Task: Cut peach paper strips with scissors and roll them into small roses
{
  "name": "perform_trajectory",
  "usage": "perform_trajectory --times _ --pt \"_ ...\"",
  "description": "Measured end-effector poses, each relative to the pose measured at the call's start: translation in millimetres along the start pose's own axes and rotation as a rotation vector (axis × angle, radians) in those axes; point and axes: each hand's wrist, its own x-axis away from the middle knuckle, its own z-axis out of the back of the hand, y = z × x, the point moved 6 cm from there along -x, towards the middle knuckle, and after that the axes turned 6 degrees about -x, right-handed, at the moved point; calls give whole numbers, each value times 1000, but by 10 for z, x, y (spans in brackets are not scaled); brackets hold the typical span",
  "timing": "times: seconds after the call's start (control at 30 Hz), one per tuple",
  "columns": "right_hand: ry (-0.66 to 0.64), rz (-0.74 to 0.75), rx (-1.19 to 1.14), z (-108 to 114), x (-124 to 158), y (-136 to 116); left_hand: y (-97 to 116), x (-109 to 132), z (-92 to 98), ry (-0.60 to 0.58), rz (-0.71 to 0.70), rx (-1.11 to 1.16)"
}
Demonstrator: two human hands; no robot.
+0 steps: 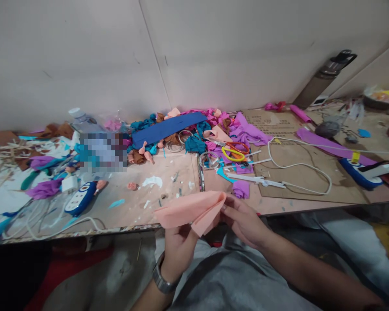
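Observation:
A folded sheet of peach crepe paper [191,209] is held over the table's front edge, above my lap. From below, my left hand [180,248] grips it, a metal-banded watch on the wrist; the paper covers most of those fingertips. At the sheet's right end, my right hand [241,218] pinches the gathered, folded corner between thumb and fingers. Just beyond lies a small purple paper piece [240,189]. Farther back are yellow-handled scissors [233,154] and orange-handled scissors [240,147], partly overlapping among purple scraps.
A heap of crumpled teal, pink and brown paper lies along the wall under a blue strip [170,128]. Blue-and-white power strips [81,198] with white cords [298,166] sit on both sides. A dark bottle [324,80] leans at the back right. Other people's legs show beside me.

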Motion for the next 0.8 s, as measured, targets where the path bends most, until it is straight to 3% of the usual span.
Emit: perform_trajectory --times 0.1,0.17,0.23,0.33,0.37,0.43,0.57,0.7,0.8 --pt "-29 60 62 -12 38 -34 56 -55 36 46 -46 -95" --pt "-79 148 233 -30 76 -119 90 -81 61 54 -109 -117" --pt "-99 247 546 -10 98 -245 79 -105 112 82 -121 -90" --pt "38 466 1181 143 87 -528 -36 -151 243 194 8 -22" --pt "107 518 1331 223 73 -616 -77 -167 290 240 62 15" --pt "122 522 1519 379 14 -696 -136 -198 365 316 141 124" --pt "8 384 1611 589 -98 -698 -192 -246 391 322 219 285" --pt "-95 325 1480 524 -227 -817 -280 -221 311 268 272 346" --pt "-150 279 1337 459 -484 -1049 -318 -182 205 221 311 372"
